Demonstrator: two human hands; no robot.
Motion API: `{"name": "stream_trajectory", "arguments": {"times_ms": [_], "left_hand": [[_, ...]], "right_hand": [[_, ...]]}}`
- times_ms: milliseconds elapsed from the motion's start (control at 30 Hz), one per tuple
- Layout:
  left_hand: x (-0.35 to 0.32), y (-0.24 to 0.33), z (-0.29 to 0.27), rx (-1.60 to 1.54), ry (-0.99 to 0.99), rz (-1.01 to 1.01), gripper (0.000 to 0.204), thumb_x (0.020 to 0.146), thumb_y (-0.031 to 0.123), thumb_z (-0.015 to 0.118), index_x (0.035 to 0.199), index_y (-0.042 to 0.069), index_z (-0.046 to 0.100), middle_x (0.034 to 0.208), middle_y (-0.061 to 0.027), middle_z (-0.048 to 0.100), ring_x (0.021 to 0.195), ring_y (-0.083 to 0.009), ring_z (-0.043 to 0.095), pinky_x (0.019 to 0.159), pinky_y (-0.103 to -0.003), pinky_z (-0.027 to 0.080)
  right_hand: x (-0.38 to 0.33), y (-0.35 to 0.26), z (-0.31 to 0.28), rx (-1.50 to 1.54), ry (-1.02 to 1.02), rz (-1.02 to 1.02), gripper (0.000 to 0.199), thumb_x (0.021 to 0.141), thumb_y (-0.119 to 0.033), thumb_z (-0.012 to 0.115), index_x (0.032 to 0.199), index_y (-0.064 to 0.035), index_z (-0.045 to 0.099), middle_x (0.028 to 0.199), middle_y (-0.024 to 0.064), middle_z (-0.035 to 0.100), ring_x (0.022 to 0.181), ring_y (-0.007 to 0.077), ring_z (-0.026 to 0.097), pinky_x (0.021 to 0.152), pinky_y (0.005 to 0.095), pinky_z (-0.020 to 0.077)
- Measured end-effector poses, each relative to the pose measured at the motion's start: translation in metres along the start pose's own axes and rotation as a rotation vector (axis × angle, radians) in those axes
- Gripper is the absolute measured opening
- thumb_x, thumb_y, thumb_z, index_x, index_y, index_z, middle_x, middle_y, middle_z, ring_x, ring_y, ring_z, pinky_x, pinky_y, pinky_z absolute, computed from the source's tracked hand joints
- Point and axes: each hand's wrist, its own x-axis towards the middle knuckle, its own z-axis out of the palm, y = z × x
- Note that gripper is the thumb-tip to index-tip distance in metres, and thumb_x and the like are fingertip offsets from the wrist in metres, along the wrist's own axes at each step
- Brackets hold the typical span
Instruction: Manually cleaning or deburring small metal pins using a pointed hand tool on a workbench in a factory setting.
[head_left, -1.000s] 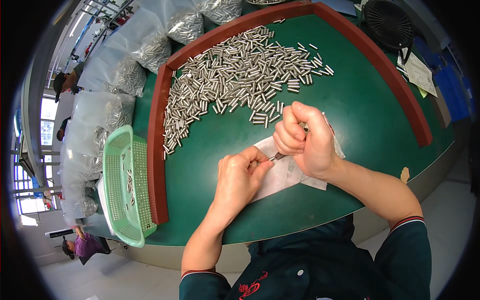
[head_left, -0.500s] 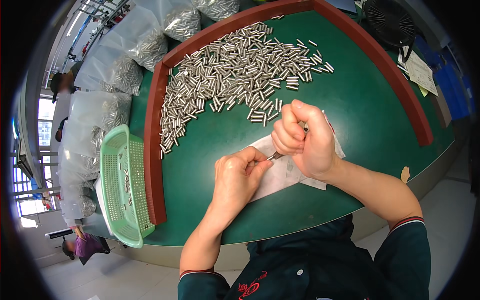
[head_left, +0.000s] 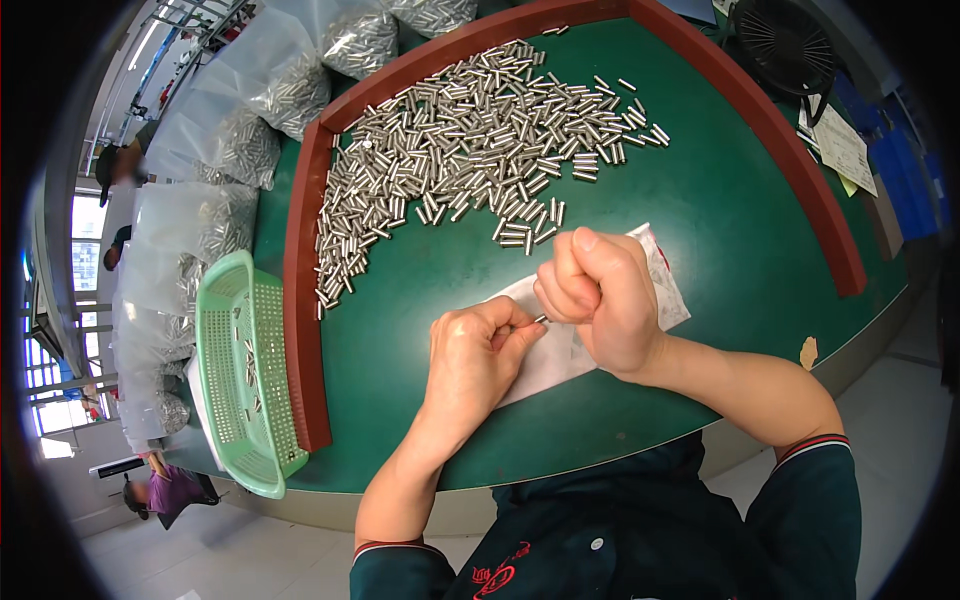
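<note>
My left hand [head_left: 472, 360] pinches a small metal pin [head_left: 541, 319] between thumb and forefinger; only its end shows. Close beside it, my right hand [head_left: 612, 305] is curled into a fist, and its fingers hide whatever may be inside. Both hands hover over a white cloth or sheet [head_left: 668, 290] with red marks near its right end. Beyond them, a big heap of short, shiny metal cylinders [head_left: 470, 150] spreads over the green tabletop [head_left: 720, 220].
A reddish-brown raised border [head_left: 305, 300] rims the work area. Left of it stands a green plastic basket [head_left: 225, 400] with several metal pieces. Clear bags of metal parts [head_left: 245, 150] line the far left. A black fan [head_left: 785, 45] and papers [head_left: 840, 150] sit far right.
My right fist has shifted slightly down and left and turned a little; the dark tip that showed below it is no longer visible. My left hand has barely moved.
</note>
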Motion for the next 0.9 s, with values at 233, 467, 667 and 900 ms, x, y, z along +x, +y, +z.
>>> {"name": "stream_trajectory", "arguments": {"times_ms": [233,467,667,900], "left_hand": [[0.005,0.003,-0.004,0.018,-0.024,0.014,0.01,0.066,0.004,0.067,0.065,0.0,0.058,0.046,-0.0085,0.046,0.039,-0.0174,0.042,0.042,-0.03,0.035],[-0.001,0.0,-0.003,-0.019,0.01,0.012,0.01,0.07,0.004,0.067,0.067,-0.002,0.059,0.047,0.0012,0.042,0.045,-0.0039,0.034,0.041,-0.022,0.029],[0.005,-0.018,-0.025,-1.274,-0.291,-0.207,0.013,0.082,0.014,0.058,0.088,0.003,0.054,0.074,-0.0026,0.053,0.051,-0.0042,0.033,0.047,-0.018,0.029],[0.013,-0.031,-0.033,-1.494,-0.232,-0.293,0.016,0.085,0.015,0.053,0.095,0.002,0.051,0.07,-0.0028,0.047,0.049,-0.0035,0.031,0.045,-0.016,0.027]], "right_hand": [[-0.001,0.004,0.007,-0.097,0.0,-0.083,0.038,0.087,-0.02,0.032,0.051,-0.009,0.027,0.045,-0.0021,0.024,0.042,0.0075,0.02,0.041,0.0246,0.0177],[0.003,0.004,0.003,0.062,0.005,-0.016,0.033,0.085,-0.013,0.035,0.054,-0.0075,0.026,0.047,-0.0023,0.027,0.042,0.0056,0.021,0.039,0.024,0.0168],[0.0,-0.001,-0.007,0.047,-0.042,0.025,0.035,0.086,-0.016,0.031,0.053,-0.0086,0.026,0.044,-0.0014,0.026,0.039,0.0069,0.02,0.038,0.0239,0.0165],[0.005,-0.002,-0.003,0.083,-0.018,0.073,0.039,0.089,-0.021,0.029,0.052,-0.0093,0.026,0.042,-0.0008,0.025,0.038,0.0075,0.018,0.038,0.0243,0.0159]]}}
